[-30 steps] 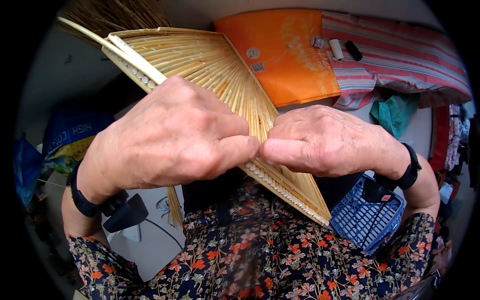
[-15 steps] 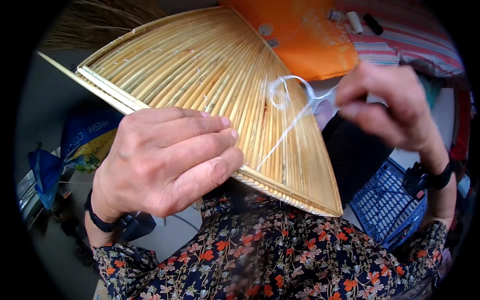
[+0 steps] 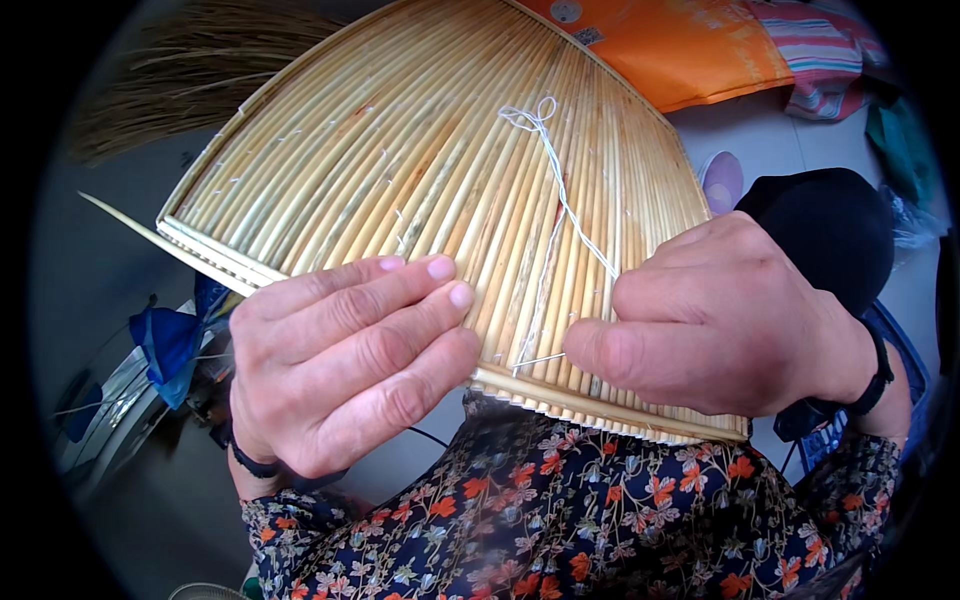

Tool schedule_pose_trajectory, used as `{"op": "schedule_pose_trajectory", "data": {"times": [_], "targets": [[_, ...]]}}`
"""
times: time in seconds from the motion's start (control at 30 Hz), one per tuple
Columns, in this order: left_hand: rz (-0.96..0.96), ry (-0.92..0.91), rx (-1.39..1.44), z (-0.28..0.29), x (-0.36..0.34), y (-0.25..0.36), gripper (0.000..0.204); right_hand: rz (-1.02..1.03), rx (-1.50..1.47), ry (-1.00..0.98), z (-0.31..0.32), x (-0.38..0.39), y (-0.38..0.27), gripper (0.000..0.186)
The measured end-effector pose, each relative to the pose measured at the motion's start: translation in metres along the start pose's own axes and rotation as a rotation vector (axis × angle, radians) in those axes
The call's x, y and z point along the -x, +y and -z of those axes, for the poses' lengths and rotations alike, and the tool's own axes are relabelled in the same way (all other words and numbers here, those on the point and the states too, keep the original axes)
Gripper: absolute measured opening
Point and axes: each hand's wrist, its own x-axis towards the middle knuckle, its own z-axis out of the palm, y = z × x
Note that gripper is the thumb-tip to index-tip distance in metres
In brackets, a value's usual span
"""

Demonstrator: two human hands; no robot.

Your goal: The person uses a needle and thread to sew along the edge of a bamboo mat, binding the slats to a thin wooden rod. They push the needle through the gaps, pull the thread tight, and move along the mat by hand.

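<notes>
A fan-shaped panel of straw-coloured stalks [image 3: 420, 150], stitched side by side, lies tilted across my lap. My left hand [image 3: 350, 365] grips its near rim, fingers on top and thumb hidden beneath. A pale strip [image 3: 135, 222] runs along the rim on that side, its pointed end sticking out past the left corner. Pinched in my right hand [image 3: 715, 320] is a thin needle [image 3: 540, 359], its tip at the rim close to my left fingers. White thread [image 3: 565, 200] rises from the rim, loops loosely over the stalks and runs back to my right hand.
A bundle of dry straw [image 3: 200, 75] lies at the far left. Beyond the panel are an orange bag [image 3: 690, 50] and a striped cloth [image 3: 820, 65]. A blue plastic bag [image 3: 170, 338] is at left, and a blue crate [image 3: 905, 365] partly shows at right.
My right hand has come down and left from beyond the panel's right edge to the near rim, where a needle now shows. The thread has gone slack. My left hand keeps its grip.
</notes>
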Motion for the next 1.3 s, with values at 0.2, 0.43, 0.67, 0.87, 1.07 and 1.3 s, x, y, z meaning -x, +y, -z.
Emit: {"op": "schedule_pose_trajectory", "data": {"times": [0.2, 0.43, 0.67, 0.87, 1.07, 1.3], "targets": [[0.031, -0.103, 0.030, 0.001, -0.007, 0.000, 0.013, 0.048, 0.053, -0.034, 0.008, 0.000, 0.006, 0.020], [0.018, -0.229, 0.104, 0.016, -0.003, 0.007, 0.016, 0.087, -0.065, -0.016, 0.008, 0.000, 0.000, 0.019], [0.053, -0.311, 0.161, 0.024, -0.001, 0.007, 0.021, 0.113, -0.127, -0.012, 0.008, -0.009, 0.005, 0.020], [0.008, -0.311, 0.140, 0.027, -0.006, -0.001, 0.024, 0.128, -0.145, -0.036, 0.019, -0.018, 0.005, 0.021], [0.098, -0.310, 0.134, 0.034, -0.006, 0.007, 0.024, 0.164, -0.131, -0.064, 0.027, -0.030, 0.001, 0.021], [0.094, -0.157, 0.055, 0.022, -0.008, 0.007, 0.019, 0.207, -0.049, -0.132, 0.045, -0.045, -0.008, 0.024]]}}
